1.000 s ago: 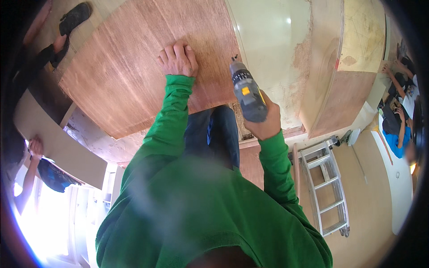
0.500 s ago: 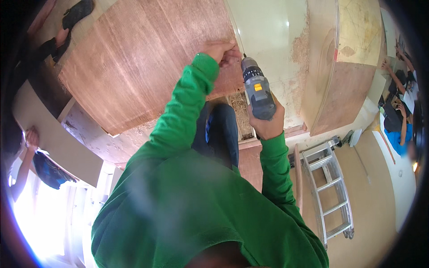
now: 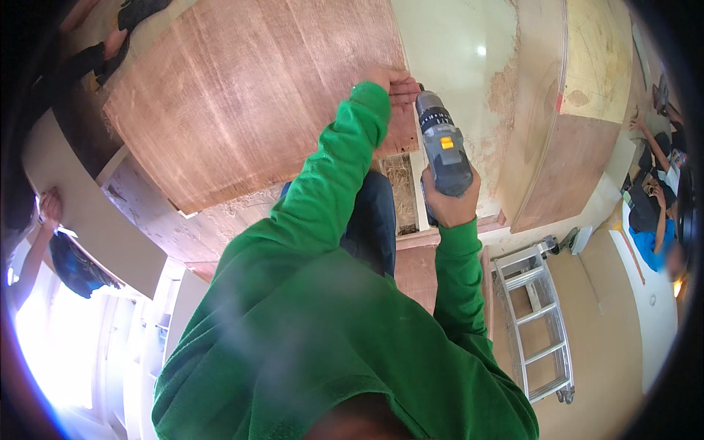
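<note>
My left hand (image 3: pixel 390 88) is at the right edge of a reddish plywood sheet (image 3: pixel 242 95), fingertips beside the drill's nose; whatever they grip is too small or hidden to make out. My right hand (image 3: pixel 458 202) grips a grey and black cordless drill (image 3: pixel 446 147) with a yellow switch, its tip angled up toward those fingertips. Under the sheet's lower edge shows a dark-trousered leg (image 3: pixel 370 213), beside a rough, narrow opening (image 3: pixel 403 187).
A pale panel (image 3: pixel 458 51) and plywood box (image 3: pixel 565 154) stand rightward; below them lies an aluminium ladder (image 3: pixel 535 323). Leftward, another person's hand (image 3: pixel 50 207) holds a curved board (image 3: pixel 110 235); a shoe (image 3: pixel 136 15) is above. More people (image 3: pixel 653 235) are at far right.
My left hand has moved right from the middle of the sheet to its edge, its fingers now at the drill tip. The drill has shifted a little right and up.
</note>
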{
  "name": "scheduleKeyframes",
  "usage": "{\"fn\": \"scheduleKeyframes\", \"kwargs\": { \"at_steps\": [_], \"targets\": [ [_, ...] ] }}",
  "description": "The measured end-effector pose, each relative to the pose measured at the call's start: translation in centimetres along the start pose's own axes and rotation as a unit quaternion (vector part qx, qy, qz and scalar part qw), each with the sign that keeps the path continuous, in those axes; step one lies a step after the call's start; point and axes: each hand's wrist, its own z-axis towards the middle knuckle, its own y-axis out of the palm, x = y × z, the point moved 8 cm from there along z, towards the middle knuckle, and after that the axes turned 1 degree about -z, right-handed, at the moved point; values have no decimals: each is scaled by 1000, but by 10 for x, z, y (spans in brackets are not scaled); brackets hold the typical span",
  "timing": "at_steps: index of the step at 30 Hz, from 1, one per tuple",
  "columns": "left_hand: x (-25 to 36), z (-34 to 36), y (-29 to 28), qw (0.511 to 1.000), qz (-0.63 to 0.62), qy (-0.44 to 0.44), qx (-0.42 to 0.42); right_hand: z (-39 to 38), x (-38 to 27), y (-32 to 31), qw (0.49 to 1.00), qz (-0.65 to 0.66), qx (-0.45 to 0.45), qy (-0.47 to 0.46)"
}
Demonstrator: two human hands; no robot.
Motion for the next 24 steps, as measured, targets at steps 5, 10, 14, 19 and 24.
{"fn": "scheduleKeyframes", "kwargs": {
  "at_steps": [5, 10, 14, 19, 24],
  "targets": [
    [-2, -3, 0, 996, -62, -9, -68, -1, -5, 3, 999, -37, -31, -9],
    [-8, -2, -12, 990, -80, -28, -110, 1, -6, 8, 998, -55, -41, -11],
    [-12, 7, -6, 990, -115, 21, -83, 10, -9, 17, 999, -40, -28, -23],
    [-18, 11, -6, 984, -165, 7, -72, 15, -9, 23, 999, -34, -31, -23],
    [-14, 9, -7, 987, -148, 7, -67, 19, -9, 23, 998, -49, -27, -19]
  ]
}}
